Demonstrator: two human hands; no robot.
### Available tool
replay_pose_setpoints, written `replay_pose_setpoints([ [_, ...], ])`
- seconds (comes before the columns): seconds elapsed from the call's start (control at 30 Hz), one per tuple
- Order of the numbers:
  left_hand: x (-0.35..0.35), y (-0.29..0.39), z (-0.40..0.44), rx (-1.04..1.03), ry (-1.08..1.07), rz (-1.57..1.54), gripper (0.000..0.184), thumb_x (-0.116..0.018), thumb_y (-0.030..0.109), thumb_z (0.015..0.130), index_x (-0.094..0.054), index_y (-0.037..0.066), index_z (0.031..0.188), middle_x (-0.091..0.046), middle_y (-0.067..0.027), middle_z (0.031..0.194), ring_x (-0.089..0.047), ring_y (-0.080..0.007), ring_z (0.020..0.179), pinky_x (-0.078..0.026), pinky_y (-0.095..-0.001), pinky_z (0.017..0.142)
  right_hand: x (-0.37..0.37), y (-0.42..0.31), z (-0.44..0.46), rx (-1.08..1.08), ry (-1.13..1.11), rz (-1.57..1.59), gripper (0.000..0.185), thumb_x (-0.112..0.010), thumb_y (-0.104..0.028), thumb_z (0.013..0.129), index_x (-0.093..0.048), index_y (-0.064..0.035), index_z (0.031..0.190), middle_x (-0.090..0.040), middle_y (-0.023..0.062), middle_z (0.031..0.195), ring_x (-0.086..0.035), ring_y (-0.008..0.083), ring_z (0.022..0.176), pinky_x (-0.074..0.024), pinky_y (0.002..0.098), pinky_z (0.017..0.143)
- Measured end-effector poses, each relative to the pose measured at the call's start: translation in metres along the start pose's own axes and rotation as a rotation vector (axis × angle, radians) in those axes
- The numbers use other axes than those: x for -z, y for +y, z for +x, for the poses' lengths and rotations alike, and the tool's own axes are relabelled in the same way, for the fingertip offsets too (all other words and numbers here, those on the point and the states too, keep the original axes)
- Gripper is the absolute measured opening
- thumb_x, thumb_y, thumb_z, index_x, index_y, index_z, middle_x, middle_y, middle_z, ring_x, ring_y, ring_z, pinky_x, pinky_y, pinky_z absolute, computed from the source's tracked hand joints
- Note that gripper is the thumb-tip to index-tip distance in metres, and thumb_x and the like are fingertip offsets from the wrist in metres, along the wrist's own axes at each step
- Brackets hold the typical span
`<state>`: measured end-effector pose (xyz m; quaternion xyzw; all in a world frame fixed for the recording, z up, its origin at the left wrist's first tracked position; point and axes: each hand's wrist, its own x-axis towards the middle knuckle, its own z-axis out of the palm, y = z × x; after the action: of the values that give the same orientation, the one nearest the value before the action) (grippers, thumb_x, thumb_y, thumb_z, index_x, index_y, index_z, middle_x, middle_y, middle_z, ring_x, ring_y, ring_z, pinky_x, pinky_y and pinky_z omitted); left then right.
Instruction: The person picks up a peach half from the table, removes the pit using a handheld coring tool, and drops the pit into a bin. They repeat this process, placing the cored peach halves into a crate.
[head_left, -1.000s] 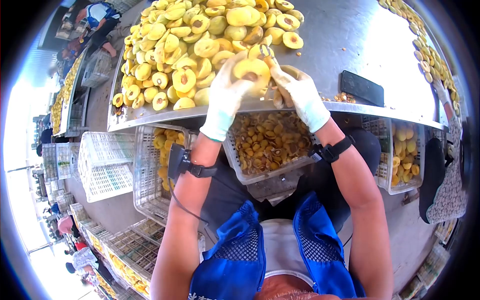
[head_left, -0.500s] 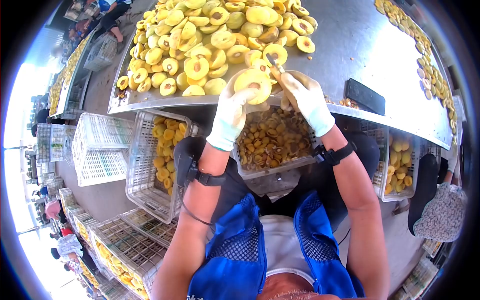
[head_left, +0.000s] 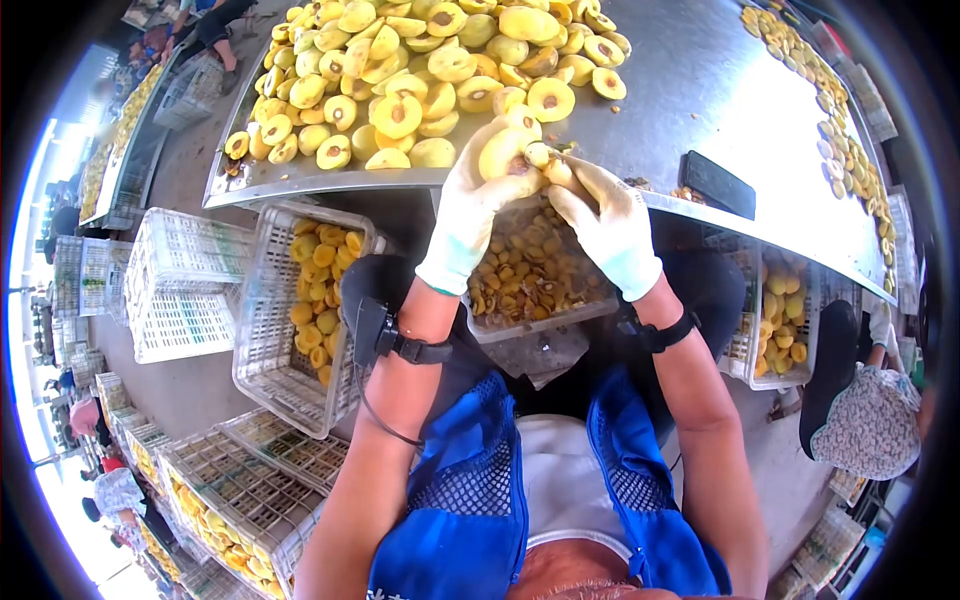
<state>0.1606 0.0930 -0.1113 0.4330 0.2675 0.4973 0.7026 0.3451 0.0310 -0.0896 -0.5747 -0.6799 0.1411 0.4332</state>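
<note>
Fruit half (head_left: 503,152) in left hand (head_left: 472,200), clamped between thumb and fingers, held at the near edge of the surface (head_left: 680,95). Right hand (head_left: 605,208) close up against its right side, fingers bunched; from where I stand, can't tell what, if anything, they grip. Risks: loose left grip or a hard shove from the right could send the fruit into the crate (head_left: 545,327) below; pressing too hard could bruise or split it. Black phone (head_left: 717,185) lies near the edge, so a stray right elbow or sleeve might knock it off. Counts: two gloved hands, one fruit half held, one phone, one crate below the hands, one big fruit pile (head_left: 452,64), pieces overlapping, too many to count.
</note>
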Motion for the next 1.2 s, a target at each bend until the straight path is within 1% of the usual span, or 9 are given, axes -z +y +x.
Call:
replay_pose_setpoints([
  [0.23, -0.005, -0.002, -0.001, -0.013, -0.021, 0.028, 0.078, -0.073, 0.001, 0.086, -0.039, 0.001, 0.156, -0.059, -0.0122, 0.14, -0.063, -0.0216, 0.125, -0.056, -0.038, 0.105, -0.003, -0.002, -0.008, 0.055, 0.121, -0.103, 0.039, -0.078, -0.015, 0.087, -0.069, -0.0068, 0.124, -0.071, 0.0144, 0.1, -0.071, 0.0339, 0.089, -0.0566, 0.0404, 0.075],
  [0.37, -0.005, -0.009, 0.002, -0.053, -0.06, 0.024, 0.081, -0.074, 0.001, 0.083, -0.039, -0.002, 0.156, -0.056, -0.0128, 0.145, -0.057, -0.0221, 0.132, -0.048, -0.036, 0.113, -0.007, 0.007, -0.01, 0.093, 0.103, -0.163, 0.039, -0.079, -0.015, 0.084, -0.068, -0.0088, 0.121, -0.07, 0.0154, 0.098, -0.071, 0.0345, 0.087, -0.0563, 0.0411, 0.076],
  [0.57, -0.012, -0.007, 0.001, -0.02, -0.113, 0.045, 0.079, -0.067, -0.005, 0.082, -0.039, 0.001, 0.155, -0.056, -0.0125, 0.146, -0.054, -0.0213, 0.134, -0.042, -0.0355, 0.116, -0.002, 0.013, -0.012, -0.23, -0.14, 0.032, 0.032, -0.081, -0.024, 0.081, -0.07, -0.0073, 0.107, -0.067, 0.0196, 0.085, -0.069, 0.0359, 0.079, -0.0555, 0.0422, 0.073],
  [0.67, -0.01, -0.013, 0.003, 0.02, -0.098, 0.043, 0.079, -0.067, -0.004, 0.083, -0.038, 0.001, 0.157, -0.054, -0.012, 0.148, -0.054, -0.0217, 0.135, -0.043, -0.0361, 0.116, 0.002, 0.014, -0.011, -0.367, -0.159, 0.143, 0.03, -0.078, -0.025, 0.084, -0.07, -0.0042, 0.105, -0.069, 0.0156, 0.08, -0.068, 0.026, 0.068, -0.0547, 0.0364, 0.066],
  [0.77, -0.008, -0.016, 0.004, 0.039, -0.093, 0.032, 0.08, -0.067, -0.001, 0.085, -0.036, 0.001, 0.158, -0.052, -0.0125, 0.151, -0.053, -0.0234, 0.138, -0.045, -0.0388, 0.117, 0.013, 0.001, -0.006, -0.673, -0.249, 0.434, 0.031, -0.075, -0.025, 0.087, -0.069, -0.0013, 0.107, -0.069, 0.0082, 0.079, -0.064, 0.013, 0.06, -0.0519, 0.0285, 0.058],
  [0.87, -0.009, -0.014, 0.005, 0.05, -0.081, -0.003, 0.08, -0.067, -0.002, 0.083, -0.038, 0.001, 0.158, -0.053, -0.0126, 0.149, -0.053, -0.0225, 0.137, -0.043, -0.0379, 0.117, 0.015, -0.001, -0.006, -0.703, -0.256, 0.505, 0.035, -0.075, -0.026, 0.089, -0.068, 0.0007, 0.11, -0.069, 0.003, 0.081, -0.061, 0.0059, 0.058, -0.0494, 0.0238, 0.053],
  [0.93, -0.011, -0.013, 0.005, 0.058, -0.063, -0.018, 0.08, -0.066, -0.005, 0.08, -0.041, 0.001, 0.156, -0.056, -0.0124, 0.146, -0.053, -0.0206, 0.135, -0.04, -0.034, 0.116, 0.015, -0.001, -0.006, -0.702, -0.262, 0.517, 0.034, -0.074, -0.026, 0.089, -0.068, 0.0002, 0.111, -0.071, 0.0034, 0.081, -0.061, 0.0067, 0.058, -0.0497, 0.0237, 0.053],
  [1.07, -0.01, -0.013, 0.005, -0.013, -0.119, 0.144, 0.082, -0.07, 0.002, 0.084, -0.035, 0.0, 0.158, -0.052, -0.013, 0.15, -0.054, -0.0227, 0.136, -0.044, -0.0356, 0.116, 0.014, -0.003, -0.007, -0.69, -0.252, 0.498, 0.034, -0.072, -0.027, 0.09, -0.068, -0.0001, 0.111, -0.074, 0.0046, 0.08, -0.062, 0.0077, 0.058, -0.0507, 0.025, 0.055],
  [1.2, -0.017, -0.016, 0.004, -0.011, -0.095, 0.157, 0.083, -0.072, -0.003, 0.079, -0.039, 0.001, 0.156, -0.055, -0.012, 0.144, -0.054, -0.0206, 0.133, -0.045, -0.0333, 0.113, 0.006, 0.006, -0.012, -0.56, -0.207, 0.321, 0.034, -0.07, -0.03, 0.091, -0.067, 0.0007, 0.105, -0.075, 0.0136, 0.082, -0.07, 0.0199, 0.064, -0.055, 0.0334, 0.064],
])
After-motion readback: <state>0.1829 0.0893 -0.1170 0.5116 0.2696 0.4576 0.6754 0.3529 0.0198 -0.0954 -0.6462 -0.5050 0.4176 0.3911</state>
